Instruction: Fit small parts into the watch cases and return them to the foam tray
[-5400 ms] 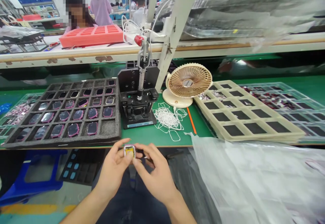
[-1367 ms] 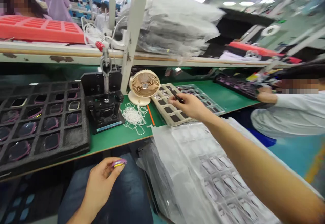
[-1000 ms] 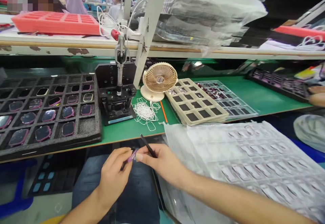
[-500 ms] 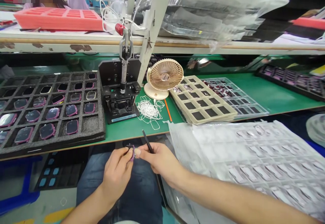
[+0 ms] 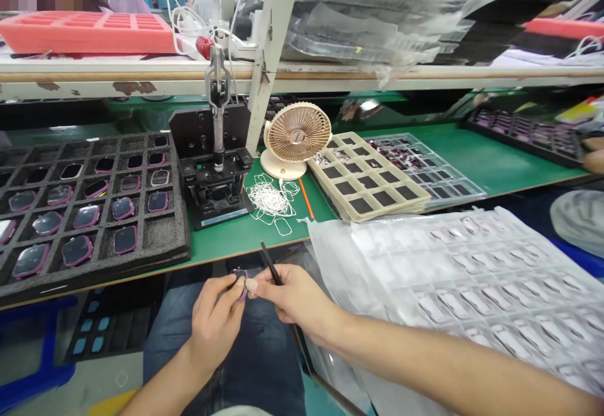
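Above my lap, my left hand (image 5: 218,315) grips a small purple-framed watch case (image 5: 242,275) with a dark face between thumb and fingers. My right hand (image 5: 297,296) meets it from the right, thumb and forefinger pinched at the case's edge. A slim black stick-like tool (image 5: 270,261) is tucked in that same hand, its end pointing up and left. Whether the right fingertips also pinch a small part, I cannot tell. Just beyond the hands, a tangle of thin white rings (image 5: 271,199) lies on the green bench (image 5: 210,243).
A black foam tray (image 5: 158,233) of purple watches is at left, beside a black toggle press (image 5: 218,177). Behind the rings are a beige fan (image 5: 298,136) and an orange stick (image 5: 306,199). Stacked beige trays (image 5: 377,189) and a plastic-covered tray of frames (image 5: 401,265) are at right.
The view has shifted slightly, so the bench things appear a little further left. Both hands keep their hold on the watch case; the right fingertips have moved slightly over its edge.
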`<state>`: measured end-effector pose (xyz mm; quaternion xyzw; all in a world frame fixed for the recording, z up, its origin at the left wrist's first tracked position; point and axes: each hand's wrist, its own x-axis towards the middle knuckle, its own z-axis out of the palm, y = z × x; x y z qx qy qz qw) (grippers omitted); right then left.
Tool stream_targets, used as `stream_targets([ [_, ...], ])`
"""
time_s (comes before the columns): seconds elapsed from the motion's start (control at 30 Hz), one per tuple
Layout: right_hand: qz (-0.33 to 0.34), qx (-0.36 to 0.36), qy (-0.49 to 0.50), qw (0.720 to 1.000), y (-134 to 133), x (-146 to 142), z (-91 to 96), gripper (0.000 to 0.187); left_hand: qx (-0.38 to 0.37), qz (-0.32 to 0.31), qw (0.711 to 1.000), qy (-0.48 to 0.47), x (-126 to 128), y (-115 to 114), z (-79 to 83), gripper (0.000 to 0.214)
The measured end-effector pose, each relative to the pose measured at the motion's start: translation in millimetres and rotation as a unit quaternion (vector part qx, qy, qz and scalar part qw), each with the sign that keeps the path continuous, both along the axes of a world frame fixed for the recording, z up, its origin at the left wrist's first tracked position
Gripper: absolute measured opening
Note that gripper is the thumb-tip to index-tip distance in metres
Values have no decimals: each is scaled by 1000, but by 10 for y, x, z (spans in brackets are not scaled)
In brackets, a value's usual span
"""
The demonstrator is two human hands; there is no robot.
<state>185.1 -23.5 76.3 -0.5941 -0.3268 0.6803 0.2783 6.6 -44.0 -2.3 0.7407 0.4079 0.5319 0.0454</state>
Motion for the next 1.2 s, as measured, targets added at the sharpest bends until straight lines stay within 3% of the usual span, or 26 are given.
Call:
stream_targets([
  [0.2, -5, 13, 7, 1000, -75, 13, -47, 59, 12, -16, 1000, -2, 38, -17, 11, 32],
  [0.43, 35, 160, -26, 986, -119, 44, -110, 53, -40, -30, 997, -64, 120, -103, 157, 28],
  [0.53, 66, 177, -8, 982, -138, 64, -88, 47, -46, -31, 997, -58, 96, -137, 186, 29],
  [0.67, 41, 191, 2, 981, -273, 68, 0, 48, -42, -47, 997, -38, 46, -218, 182, 31],
  [0.8, 50, 220, -57, 973, -431, 100, 93, 47, -34, -45, 996, -62, 121, -312, 198, 31],
  [0.87, 87, 218, -123, 964, -433, 234, 130, 43, -112, -53, 985, -118, 208, -331, 210, 24],
  [0.93, 114, 217, -199, 949, -389, 527, 193, 45, -277, -71, 937, -200, 284, -330, 216, 28],
  [1.0, 93, 228, -317, 916, -330, 1003, 295, 54, -455, -104, 837, -286, 315, -308, 207, 48],
  [1.03, 58, 234, -396, 886, -303, 1299, 354, 55, -523, -124, 779, -323, 312, -291, 195, 56],
  [1.1, -8, 185, -602, 777, -257, 1950, 464, 52, -609, -164, 679, -375, 288, -248, 161, 57],
  [1.13, -37, 157, -643, 749, -240, 2273, 503, 49, -638, -174, 640, -390, 276, -228, 141, 53],
  [1.2, -63, 108, -680, 722, -209, 2840, 528, 40, -680, -179, 586, -403, 266, -196, 102, 50],
])
